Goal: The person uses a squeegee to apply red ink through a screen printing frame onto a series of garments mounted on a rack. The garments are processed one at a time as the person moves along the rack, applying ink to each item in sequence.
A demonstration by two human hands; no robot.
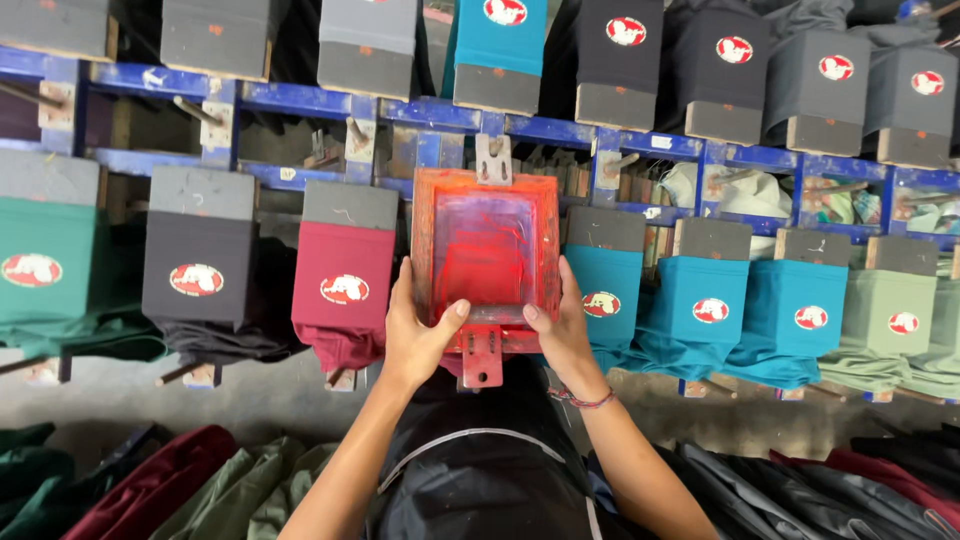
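A small wooden printing screen frame (486, 190), smeared with red ink, lies over a pallet in the middle of the row. My left hand (418, 330) grips its near left corner, thumb on top of the frame. My right hand (562, 325) grips the near right corner the same way. A red metal bracket (482, 357) juts from the frame's near edge between my hands. The garment under the screen is hidden.
Two rows of pallets on a blue metal rack (300, 100) carry shirts with red and white oval prints: maroon (343, 275), dark grey (197, 265), green (40, 260), teal (708, 290). Piles of folded garments (180, 490) lie along the near edge.
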